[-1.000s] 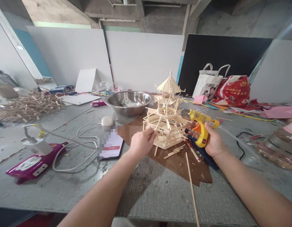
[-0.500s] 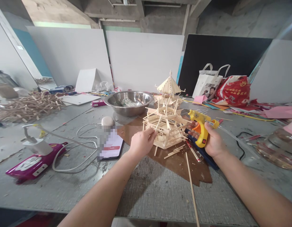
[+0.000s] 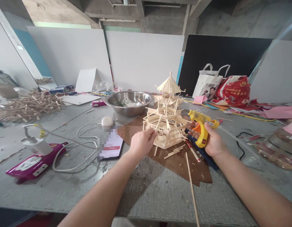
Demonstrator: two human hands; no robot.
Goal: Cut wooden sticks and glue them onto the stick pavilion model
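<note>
My left hand (image 3: pixel 143 141) pinches a short thin wooden stick (image 3: pixel 158 123) against the near left side of a many-sided stick model (image 3: pixel 168 126). The stick leans upright along the model's frame. In my right hand (image 3: pixel 213 138) is a yellow hot glue gun (image 3: pixel 202 130), my fingers around its handle and orange trigger. Its nozzle points left, close to the model's upper right edge. Behind the model rises a pagoda-like stick tower (image 3: pixel 169 86) with a pointed roof. Short cut sticks (image 3: pixel 174 152) lie at the model's front right, on brown sheet material (image 3: pixel 183 170).
A steel basin (image 3: pixel 128 110) stands behind my left hand. To the left are a phone (image 3: pixel 114 146), a white cable (image 3: pixel 76 170) and a purple power strip (image 3: pixel 30 165). One long stick (image 3: pixel 192 187) juts toward me. At right sits a glass jar (image 3: pixel 278 149).
</note>
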